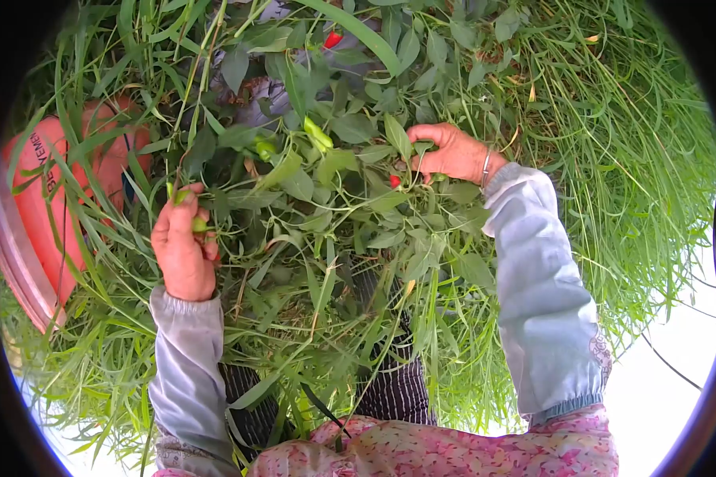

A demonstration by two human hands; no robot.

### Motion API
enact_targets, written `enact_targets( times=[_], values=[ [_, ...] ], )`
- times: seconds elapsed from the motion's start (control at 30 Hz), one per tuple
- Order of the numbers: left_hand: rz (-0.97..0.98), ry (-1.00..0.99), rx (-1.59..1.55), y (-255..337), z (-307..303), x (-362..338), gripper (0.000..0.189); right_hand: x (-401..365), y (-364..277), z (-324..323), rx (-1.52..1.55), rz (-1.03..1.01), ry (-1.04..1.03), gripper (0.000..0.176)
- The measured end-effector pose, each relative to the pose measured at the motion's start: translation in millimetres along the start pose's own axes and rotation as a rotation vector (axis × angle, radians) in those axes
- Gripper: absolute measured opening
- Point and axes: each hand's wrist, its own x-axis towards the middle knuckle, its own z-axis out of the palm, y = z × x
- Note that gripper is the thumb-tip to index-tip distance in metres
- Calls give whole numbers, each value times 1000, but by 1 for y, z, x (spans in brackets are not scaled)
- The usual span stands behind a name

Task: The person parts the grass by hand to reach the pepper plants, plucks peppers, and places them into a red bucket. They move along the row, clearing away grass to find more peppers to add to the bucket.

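Note:
My left hand is closed around green chili peppers, whose ends stick out between the thumb and fingers. On the other side of the pepper plant, my right hand has its thumb and forefinger curled in among the leaves. What its fingertips pinch, if anything, is hidden by foliage. Just below those fingertips a red chili pepper shows. A light green chili pepper hangs between the two hands, and another red chili pepper sits farther up among the leaves.
At the left, a red container with dark lettering stands partly behind grass blades. Tall grass crowds the right side. Greyish sheeting shows through the leaves at the top. My striped trouser legs are beneath the plant.

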Motion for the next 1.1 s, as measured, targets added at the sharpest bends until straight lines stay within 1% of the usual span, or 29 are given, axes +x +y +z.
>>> enact_targets(
  times=[0.1,0.2,0.27,0.3,0.37,0.4,0.43,0.47,0.53,0.57,0.6,0.63,0.67,0.73,0.77,0.83,0.87,0.93,0.97,1.0,1.03,1.07,1.1],
  values=[
    [2,58,-7,16,-6,-18,24,12,5,5,30,-34,-40,23],
    [18,126,-22,24,-18,-25,25,13,1,7,-27,8,-19,24],
    [44,176,-50,30,-30,-22,26,15,3,6,-76,71,11,27],
    [20,166,-41,34,-33,-22,26,12,4,5,-96,92,16,28],
    [54,23,88,34,-31,-27,25,14,1,7,-81,141,43,31],
    [70,-52,151,33,-27,-29,24,16,-1,7,-102,129,49,28],
    [82,2,111,43,-17,-34,23,14,-6,9,-119,123,57,25],
    [91,-33,99,45,-20,-35,24,13,-8,12,-134,118,62,22],
    [125,-97,67,50,-29,-38,27,14,-4,11,-87,116,53,25],
    [74,-64,77,47,-32,-43,27,15,-3,10,-68,112,33,25],
    [72,-18,89,42,-33,-47,27,14,-1,10,-42,113,12,26],
    [81,-42,120,41,-36,-51,25,13,-12,13,-160,94,-3,29],
    [92,-66,149,39,-38,-55,24,13,-18,18,-194,88,43,30],
    [72,-92,208,46,-23,-74,19,12,-31,32,-270,74,134,32],
    [68,-143,255,50,-14,-83,19,4,-44,43,-453,-62,226,37],
    [96,-215,251,46,-6,-93,24,-19,-77,72,-738,-159,435,40],
    [107,-235,233,42,-5,-98,26,-30,-86,87,-747,-302,510,41],
    [55,-235,196,42,1,-108,30,-49,-102,118,-721,-565,653,39],
    [132,-272,248,35,-3,-110,31,-55,-109,134,-598,-633,667,35],
    [207,-309,299,29,-7,-113,32,-62,-113,153,-398,-523,635,27],
    [245,-344,346,30,-6,-118,28,-65,-113,171,-136,-372,546,21],
    [247,-380,371,26,-7,-123,31,-60,-103,182,-164,-264,423,21],
    [355,-434,435,27,-3,-125,33,-48,-88,194,-139,-201,446,25]
  ],
)
